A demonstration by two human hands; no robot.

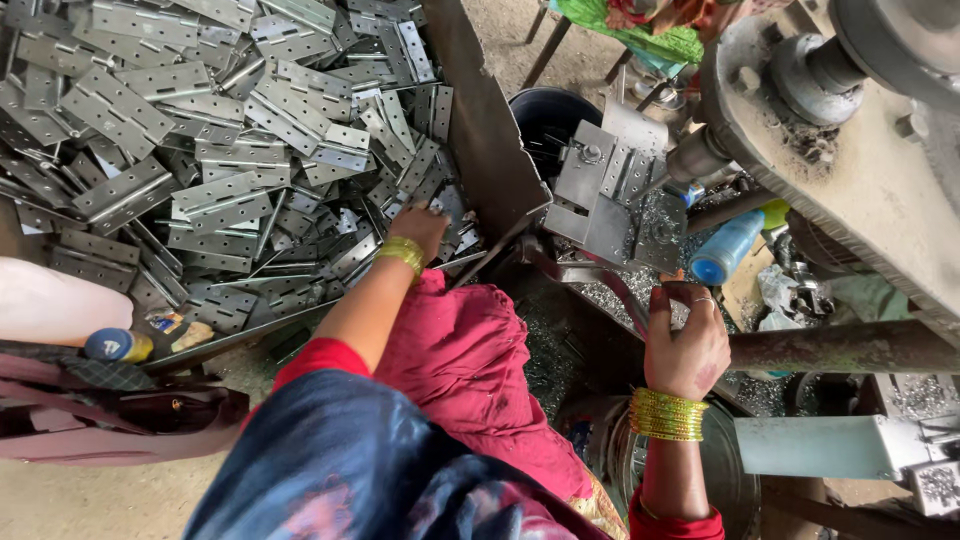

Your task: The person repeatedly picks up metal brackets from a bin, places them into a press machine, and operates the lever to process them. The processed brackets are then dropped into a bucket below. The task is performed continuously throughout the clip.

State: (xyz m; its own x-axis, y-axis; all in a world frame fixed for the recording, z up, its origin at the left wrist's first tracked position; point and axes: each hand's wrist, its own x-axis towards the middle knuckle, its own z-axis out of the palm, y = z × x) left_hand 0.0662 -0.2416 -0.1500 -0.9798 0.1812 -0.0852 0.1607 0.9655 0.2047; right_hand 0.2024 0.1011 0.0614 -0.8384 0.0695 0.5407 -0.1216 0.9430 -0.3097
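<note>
My left hand reaches into a big heap of flat grey metal hinges lying in a metal tray; its fingers rest on hinges at the heap's right edge, and whether it grips one is hidden. My right hand, with yellow bangles at the wrist, is raised by the machine, thumb and fingers pinched on a small dark metal piece. Just above it a metal fixture on the machine holds hinge plates.
A large grey machine with a shaft fills the right side. A blue-capped bottle, a dark bucket, metal shavings and a bag lie around. Another person's green cloth shows at the top.
</note>
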